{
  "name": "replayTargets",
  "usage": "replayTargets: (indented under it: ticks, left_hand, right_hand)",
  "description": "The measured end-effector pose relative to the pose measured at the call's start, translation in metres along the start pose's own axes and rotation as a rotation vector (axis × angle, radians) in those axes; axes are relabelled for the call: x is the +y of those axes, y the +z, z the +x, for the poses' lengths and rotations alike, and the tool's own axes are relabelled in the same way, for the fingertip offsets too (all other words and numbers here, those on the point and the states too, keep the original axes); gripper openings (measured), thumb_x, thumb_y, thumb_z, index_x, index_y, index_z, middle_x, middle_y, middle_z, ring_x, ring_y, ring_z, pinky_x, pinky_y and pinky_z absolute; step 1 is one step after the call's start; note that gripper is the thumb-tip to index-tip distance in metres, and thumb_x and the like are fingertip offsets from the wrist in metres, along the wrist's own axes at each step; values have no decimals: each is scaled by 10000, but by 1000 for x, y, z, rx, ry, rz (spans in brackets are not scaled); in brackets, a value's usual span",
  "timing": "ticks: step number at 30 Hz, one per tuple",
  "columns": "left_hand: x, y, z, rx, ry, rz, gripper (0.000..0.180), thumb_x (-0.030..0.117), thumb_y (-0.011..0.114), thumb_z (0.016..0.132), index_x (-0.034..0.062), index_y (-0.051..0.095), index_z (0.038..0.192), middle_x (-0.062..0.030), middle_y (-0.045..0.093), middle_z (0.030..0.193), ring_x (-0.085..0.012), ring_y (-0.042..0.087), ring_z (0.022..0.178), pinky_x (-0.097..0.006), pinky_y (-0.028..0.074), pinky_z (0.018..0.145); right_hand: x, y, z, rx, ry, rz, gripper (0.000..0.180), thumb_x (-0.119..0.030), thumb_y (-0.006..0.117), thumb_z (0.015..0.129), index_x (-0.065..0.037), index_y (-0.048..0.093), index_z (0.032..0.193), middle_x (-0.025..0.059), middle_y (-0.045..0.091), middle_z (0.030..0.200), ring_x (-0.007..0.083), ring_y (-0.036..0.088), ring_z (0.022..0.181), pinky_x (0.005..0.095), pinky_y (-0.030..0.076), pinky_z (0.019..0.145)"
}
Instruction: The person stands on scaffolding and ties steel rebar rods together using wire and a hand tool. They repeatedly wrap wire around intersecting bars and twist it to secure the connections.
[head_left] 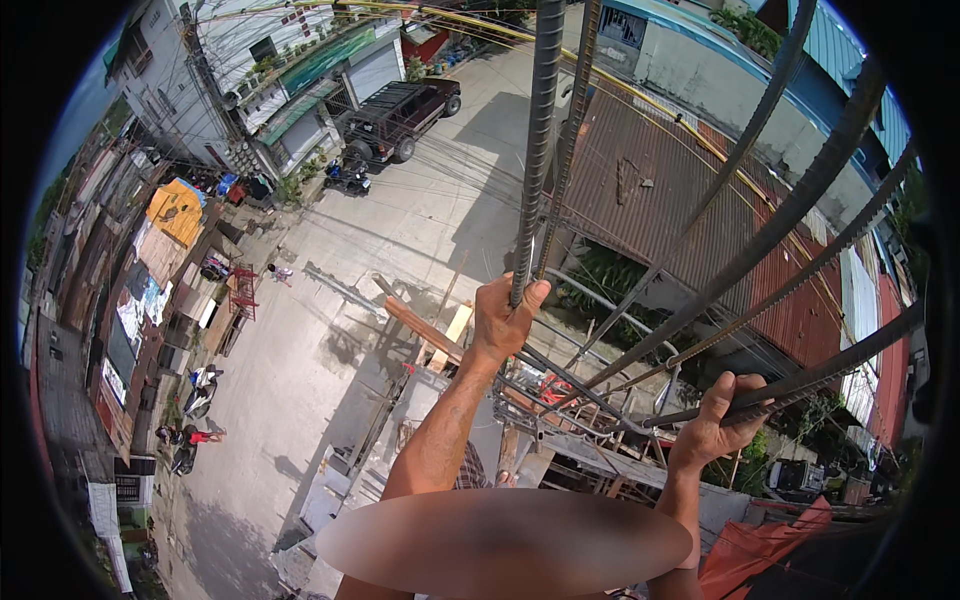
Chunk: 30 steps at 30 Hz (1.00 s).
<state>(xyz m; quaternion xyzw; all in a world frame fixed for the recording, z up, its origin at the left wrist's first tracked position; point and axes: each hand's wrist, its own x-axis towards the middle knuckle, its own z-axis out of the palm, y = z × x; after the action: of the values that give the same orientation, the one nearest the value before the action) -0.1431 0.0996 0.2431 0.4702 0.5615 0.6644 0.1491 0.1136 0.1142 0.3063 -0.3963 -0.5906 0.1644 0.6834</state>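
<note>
Nearest the lens, 2 bare forearms rise from the lower edge. Right hand (722, 420) sits closest, fingers curled tight around a slanting ribbed rebar (800, 385) that runs up and right toward the frame's rim. Left hand (505, 315) is higher and farther out, fist closed on an upright rebar (535, 150), thumb up along it; a thinner bar (572, 130) stands just beside that one. More ribbed bars (790, 215) fan out to the right, untouched. Judged step: holding or steadying on the steel cage, both grips loaded. A next move would seem to call for freeing only 1 hand at a time, the other locked on. Below the hands, timber planks (430, 335) and tied steel. Farther down, rusty corrugated roofing (650, 190), a concrete street (300, 360), parked motorbikes (200, 390), and a dark pickup (400, 115) well off.
</note>
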Motion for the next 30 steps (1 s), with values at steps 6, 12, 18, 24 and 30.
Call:
replayTargets:
  ticks: [6,12,18,24,30]
  left_hand:
    - [0,-11,0,-41,-11,-20,455,330,652,907,9,474,639,-32,394,558,-131,356,542,-335,296,487]
    - [0,-13,-6,-11,-109,-159,450,297,660,910,44,462,596,39,378,554,-81,312,554,-301,254,479]
    - [4,-24,-15,-72,-3,-467,495,523,609,877,42,535,786,29,427,591,-70,392,529,-252,275,488]
    - [22,-24,-22,103,-113,-688,470,453,401,988,32,536,830,-34,472,631,-122,466,554,-248,345,518]
    - [34,-79,1,178,-383,-133,436,376,449,1003,38,567,754,20,451,613,-79,404,577,-255,327,528]
  right_hand:
    - [0,6,-3,49,-46,31,118,-92,574,949,-46,516,1042,-48,426,784,19,363,633,171,305,570]
    - [2,0,-9,40,-22,127,155,-141,588,950,-49,498,1034,-44,433,704,21,373,579,183,293,494]
    - [17,-13,-15,-7,-113,114,296,-261,631,928,-35,470,1030,-6,486,663,50,407,495,202,311,438]
    - [3,-33,-14,-57,-88,224,451,-383,735,835,-22,490,950,78,548,784,127,512,596,248,446,556]
    - [-29,-68,-3,-53,-142,35,455,-477,600,908,-39,495,976,64,554,723,132,501,587,255,415,541]
